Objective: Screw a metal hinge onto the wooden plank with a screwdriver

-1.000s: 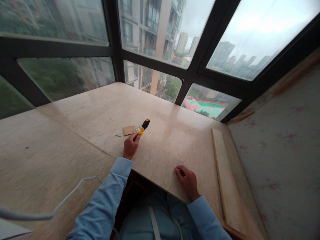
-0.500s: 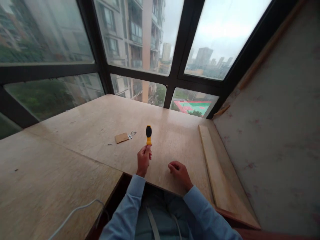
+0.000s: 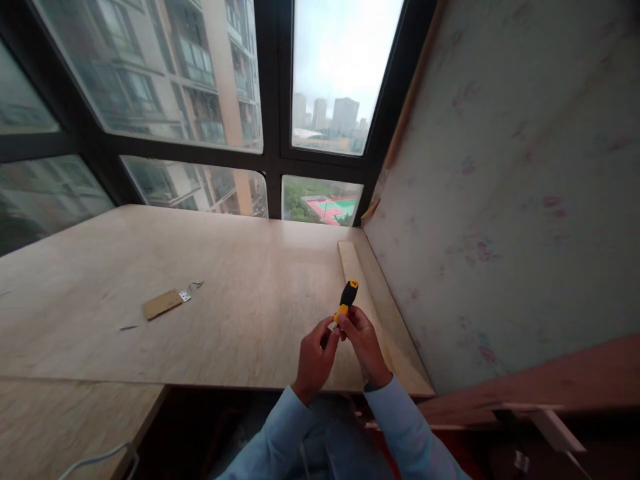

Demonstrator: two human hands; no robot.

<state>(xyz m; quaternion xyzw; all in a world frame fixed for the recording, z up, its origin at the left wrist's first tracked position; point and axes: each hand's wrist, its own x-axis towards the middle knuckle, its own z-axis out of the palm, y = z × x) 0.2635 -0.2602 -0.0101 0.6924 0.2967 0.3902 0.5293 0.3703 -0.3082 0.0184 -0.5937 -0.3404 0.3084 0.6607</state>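
Pale wood-grain tabletop (image 3: 235, 313); left hand (image 3: 316, 357) and right hand (image 3: 364, 341) pinch the yellow-and-black screwdriver-type handle (image 3: 349, 297), its lower end hidden (fingers cover it). No writing legible.

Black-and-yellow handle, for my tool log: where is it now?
Head view, right of centre: the black-and-yellow handle is held between the left hand and right hand, near the pale wooden plank.

I can't see the screwdriver's (image 3: 349, 298) bottom end, because fingers (image 3: 344, 324) hide it. The white cord (image 3: 100, 459) runs off the bottom edge. Bits (image 3: 196, 285) beside the metal plate (image 3: 185, 295) look too tiny to name.
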